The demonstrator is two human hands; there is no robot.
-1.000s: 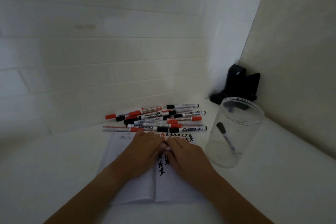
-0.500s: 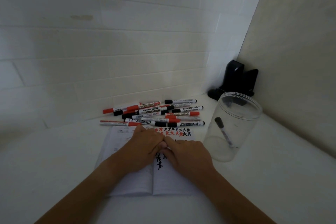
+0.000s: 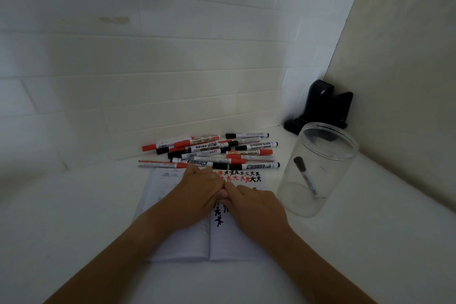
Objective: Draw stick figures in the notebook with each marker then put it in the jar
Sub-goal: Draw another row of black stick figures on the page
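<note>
Hands meet over the open notebook (image 3: 177,242): left hand (image 3: 197,189) and right hand (image 3: 254,201) touch, fingers curled; whether they hold something, I cannot tell. Markers (image 3: 209,153) lie crosswise just beyond the left hand; the jar (image 3: 318,170) stands nearer the right hand.

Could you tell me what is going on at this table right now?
A person has both hands together over an open notebook already filled with red and black stick figures. The left hand and right hand meet fingertip to fingertip; whether they hold a marker is hidden. A pile of markers lies beyond the notebook, and one black marker stands in the clear jar.
</note>
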